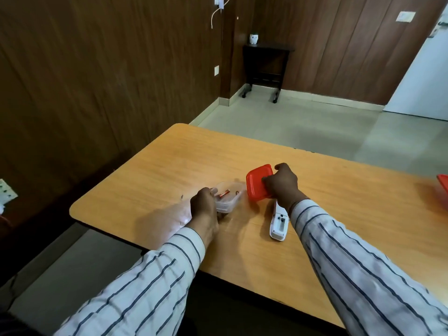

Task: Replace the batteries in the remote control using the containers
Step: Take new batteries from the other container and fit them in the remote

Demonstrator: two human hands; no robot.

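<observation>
Left hand (204, 204) steadies the clear container (228, 197) holding batteries (224, 194); right hand (283, 184) grips the red lid (257, 184). Best to set the lid flat at frame centre, clear of the remote (278, 224).

Head-worn view, down over table (169, 166)

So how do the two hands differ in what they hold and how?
The left hand grips the clear container, which sits on the table with batteries inside; the right hand holds the red lid, tilted up on edge. The left hand wraps the container's near side; the right hand pinches the lid's right edge. Both come from striped sleeves.
</observation>
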